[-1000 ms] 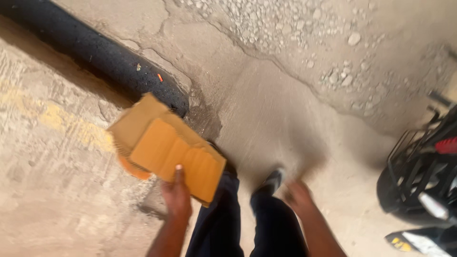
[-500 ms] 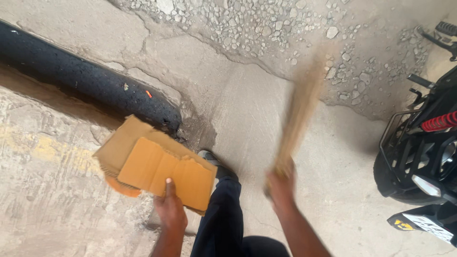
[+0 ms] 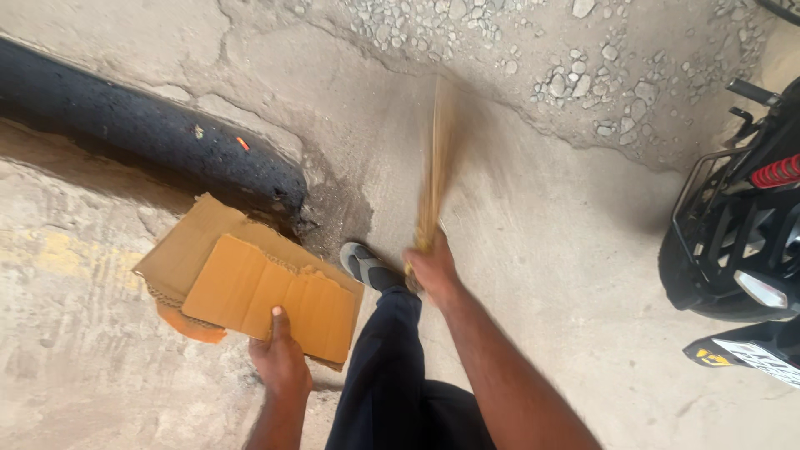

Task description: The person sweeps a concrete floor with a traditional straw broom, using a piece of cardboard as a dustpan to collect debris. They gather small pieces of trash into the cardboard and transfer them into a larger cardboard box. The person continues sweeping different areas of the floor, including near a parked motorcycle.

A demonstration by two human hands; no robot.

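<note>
left hand [image 3: 282,360] gripping, right hand [image 3: 432,268] seemingly clenched

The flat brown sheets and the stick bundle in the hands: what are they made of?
The sheets in the left hand look like corrugated cardboard: matte tan, torn ragged edges. The bundle gripped by the right hand seems to be thin straw-coloured sticks, likely a broom; motion blur hides detail.

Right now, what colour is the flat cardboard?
Orange-tan flat cardboard sheets, clearest in the head view.

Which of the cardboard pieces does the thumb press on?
The left hand sets its thumb on the orange-brown corrugated cardboard sheet on top. The paler tan cardboard piece lies beneath it, jutting out toward the black pipe.
</note>
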